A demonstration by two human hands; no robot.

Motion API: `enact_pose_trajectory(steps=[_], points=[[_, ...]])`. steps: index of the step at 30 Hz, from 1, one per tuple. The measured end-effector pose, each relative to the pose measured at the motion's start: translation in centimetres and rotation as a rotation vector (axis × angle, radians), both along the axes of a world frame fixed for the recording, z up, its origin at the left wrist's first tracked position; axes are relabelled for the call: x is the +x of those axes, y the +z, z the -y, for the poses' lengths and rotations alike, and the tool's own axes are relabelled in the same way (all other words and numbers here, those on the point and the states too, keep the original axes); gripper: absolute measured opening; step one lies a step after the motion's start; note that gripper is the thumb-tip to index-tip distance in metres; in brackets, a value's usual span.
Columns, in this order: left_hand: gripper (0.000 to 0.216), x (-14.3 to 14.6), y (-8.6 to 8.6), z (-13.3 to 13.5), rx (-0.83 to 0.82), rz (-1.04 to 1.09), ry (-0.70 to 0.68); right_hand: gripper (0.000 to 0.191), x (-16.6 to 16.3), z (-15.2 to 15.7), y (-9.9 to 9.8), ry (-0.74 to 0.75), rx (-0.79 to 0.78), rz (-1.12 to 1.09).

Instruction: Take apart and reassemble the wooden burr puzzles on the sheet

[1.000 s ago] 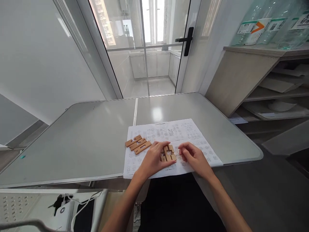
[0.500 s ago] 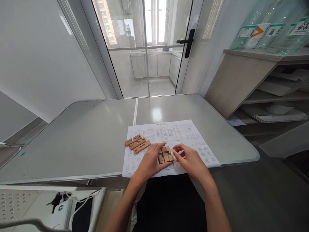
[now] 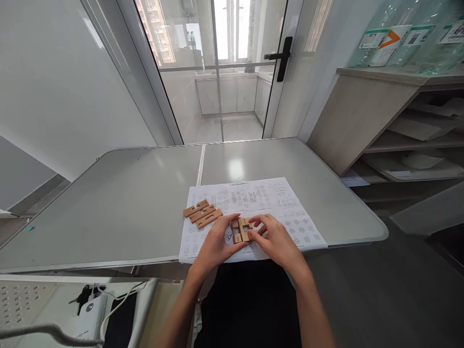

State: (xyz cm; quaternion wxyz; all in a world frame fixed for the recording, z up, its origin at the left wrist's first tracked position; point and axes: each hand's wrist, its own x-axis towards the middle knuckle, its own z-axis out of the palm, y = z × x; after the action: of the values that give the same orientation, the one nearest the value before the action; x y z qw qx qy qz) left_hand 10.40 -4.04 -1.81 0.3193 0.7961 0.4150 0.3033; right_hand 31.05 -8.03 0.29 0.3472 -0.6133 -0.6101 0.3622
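Several notched wooden puzzle pieces [image 3: 238, 237] stand side by side as a small block on a printed sheet [image 3: 268, 199]. My left hand [image 3: 220, 239] is wrapped round the block's left side, thumb at the near edge and fingers at the far edge. At its right side is my right hand [image 3: 272, 238], fingers curled, with thumb and fingertips touching the block's right end. Left of the hands lie three flat notched wooden pieces [image 3: 209, 219] in a slanted row, partly on the sheet's left edge.
The sheet lies on a grey folding table [image 3: 152, 193] with a seam. A shelf unit [image 3: 366, 116] with large clear bottles [image 3: 406, 46] is at right. Lower left, a white cart [image 3: 43, 309] holds keys, a white device and cables. Beyond stands a glass door [image 3: 223, 96].
My right hand has moved left and now touches the right end of the wooden block. My left hand keeps its grip. The whole view has shifted slightly.
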Motion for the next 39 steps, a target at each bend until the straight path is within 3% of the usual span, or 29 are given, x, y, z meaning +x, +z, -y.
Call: enact_pose_trajectory(steps=[6,13,18,32,39], points=[[0.066,0.0,0.2,0.0,-0.004,0.012,-0.014,0.018,0.3,0.2,0.4,0.018,-0.031,-0.006],[0.062,0.3,0.8,-0.1,0.005,0.0,-0.019,0.029,0.8,0.7,0.9,0.029,-0.111,-0.021],[0.06,0.3,0.6,-0.1,-0.006,0.0,-0.017,0.021,1.1,0.5,0.7,0.104,-0.159,-0.004],[0.06,0.3,0.7,-0.3,-0.004,0.008,0.008,0.014,2.2,0.5,-0.1,0.032,-0.115,0.011],[0.057,-0.1,0.5,-0.6,-0.028,0.146,0.1,0.013,2.5,0.4,0.9,0.031,-0.064,-0.131]])
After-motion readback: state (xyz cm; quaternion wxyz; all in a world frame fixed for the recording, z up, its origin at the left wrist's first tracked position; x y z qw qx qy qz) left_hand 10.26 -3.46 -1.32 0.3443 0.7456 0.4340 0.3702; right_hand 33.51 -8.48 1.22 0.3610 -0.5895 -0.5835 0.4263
